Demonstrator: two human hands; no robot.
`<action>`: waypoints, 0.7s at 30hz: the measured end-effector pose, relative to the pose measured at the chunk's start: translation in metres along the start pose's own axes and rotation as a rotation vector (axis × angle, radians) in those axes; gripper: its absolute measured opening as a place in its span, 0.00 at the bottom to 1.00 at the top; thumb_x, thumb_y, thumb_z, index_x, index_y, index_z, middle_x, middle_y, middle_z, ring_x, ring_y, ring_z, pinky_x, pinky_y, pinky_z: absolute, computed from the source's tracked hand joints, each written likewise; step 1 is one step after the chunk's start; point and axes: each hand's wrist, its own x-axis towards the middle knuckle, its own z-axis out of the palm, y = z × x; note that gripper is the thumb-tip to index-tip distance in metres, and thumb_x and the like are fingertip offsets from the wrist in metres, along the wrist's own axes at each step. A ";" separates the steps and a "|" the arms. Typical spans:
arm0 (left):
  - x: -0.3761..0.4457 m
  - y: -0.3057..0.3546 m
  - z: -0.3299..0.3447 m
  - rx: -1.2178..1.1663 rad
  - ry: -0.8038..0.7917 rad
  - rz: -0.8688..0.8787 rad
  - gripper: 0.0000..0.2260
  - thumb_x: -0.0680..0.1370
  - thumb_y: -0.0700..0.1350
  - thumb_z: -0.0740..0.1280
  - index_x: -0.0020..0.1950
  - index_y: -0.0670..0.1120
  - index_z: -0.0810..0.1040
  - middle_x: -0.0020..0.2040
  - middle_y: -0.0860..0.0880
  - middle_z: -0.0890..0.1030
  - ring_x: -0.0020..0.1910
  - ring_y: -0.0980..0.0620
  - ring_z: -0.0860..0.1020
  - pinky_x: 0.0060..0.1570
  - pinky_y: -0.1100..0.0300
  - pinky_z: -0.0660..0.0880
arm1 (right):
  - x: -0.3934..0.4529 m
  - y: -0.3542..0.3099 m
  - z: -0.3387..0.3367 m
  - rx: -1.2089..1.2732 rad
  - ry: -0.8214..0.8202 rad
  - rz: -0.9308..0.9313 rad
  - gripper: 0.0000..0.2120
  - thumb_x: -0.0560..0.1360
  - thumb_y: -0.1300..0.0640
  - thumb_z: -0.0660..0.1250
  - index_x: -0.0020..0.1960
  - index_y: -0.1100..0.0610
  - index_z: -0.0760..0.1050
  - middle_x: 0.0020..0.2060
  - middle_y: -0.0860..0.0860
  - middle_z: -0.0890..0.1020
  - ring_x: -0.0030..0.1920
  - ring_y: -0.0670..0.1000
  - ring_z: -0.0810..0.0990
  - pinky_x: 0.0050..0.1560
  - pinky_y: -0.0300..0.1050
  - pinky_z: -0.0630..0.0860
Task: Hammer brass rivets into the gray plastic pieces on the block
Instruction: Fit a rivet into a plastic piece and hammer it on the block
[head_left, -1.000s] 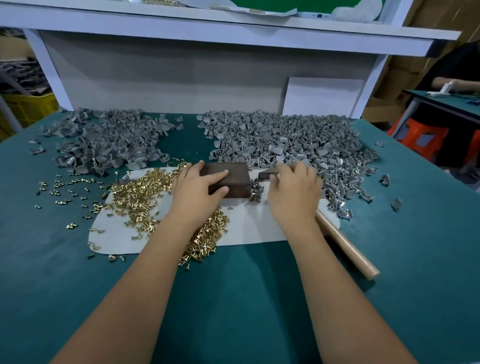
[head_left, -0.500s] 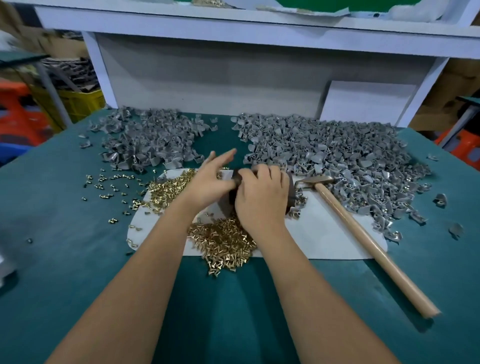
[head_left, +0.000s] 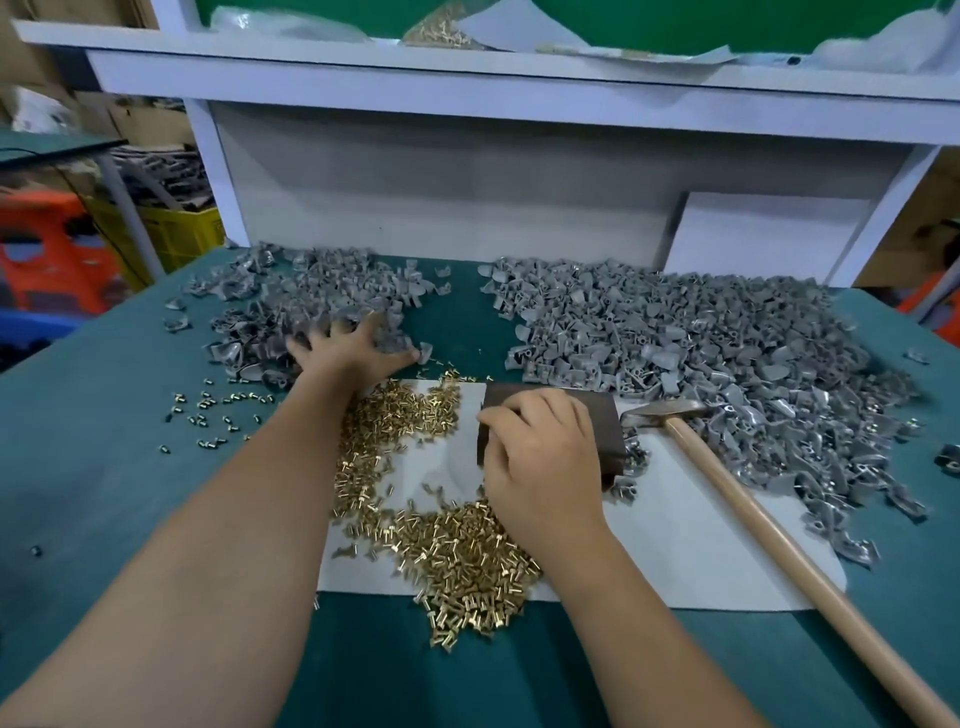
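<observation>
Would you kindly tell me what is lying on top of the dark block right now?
The right hand rests on the dark block, fingers curled over its left end. Whether a gray piece or rivet sits beneath the hand cannot be seen.

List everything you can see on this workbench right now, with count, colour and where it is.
gray plastic pieces: two heaps, gray, back of table
brass rivets: hundreds, gold, on and beside the mat
block: one, dark brown, mat centre
hammer: one, wooden handle, lying right of block
mat: one, white, under block
table: one, teal
left hand: spread on left gray heap
right hand: on the block
</observation>
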 end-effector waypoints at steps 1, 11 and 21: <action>0.001 0.004 0.001 -0.001 -0.002 0.054 0.37 0.71 0.77 0.55 0.78 0.65 0.52 0.81 0.45 0.51 0.78 0.35 0.47 0.71 0.31 0.39 | 0.001 0.000 0.000 0.006 -0.007 0.012 0.11 0.70 0.61 0.62 0.46 0.57 0.82 0.40 0.51 0.79 0.47 0.56 0.76 0.54 0.49 0.70; -0.001 -0.005 -0.040 -0.732 0.003 0.213 0.10 0.79 0.55 0.65 0.57 0.56 0.81 0.59 0.48 0.82 0.50 0.51 0.82 0.51 0.53 0.79 | 0.001 0.000 0.000 0.027 -0.035 0.038 0.13 0.71 0.59 0.59 0.45 0.56 0.82 0.40 0.49 0.79 0.47 0.54 0.75 0.52 0.46 0.68; -0.014 0.020 -0.007 -0.279 -0.237 0.351 0.25 0.78 0.66 0.58 0.70 0.55 0.74 0.75 0.51 0.68 0.73 0.45 0.67 0.73 0.44 0.58 | 0.003 0.001 0.002 0.043 -0.033 0.042 0.10 0.71 0.61 0.61 0.45 0.57 0.81 0.40 0.50 0.78 0.46 0.54 0.75 0.50 0.46 0.68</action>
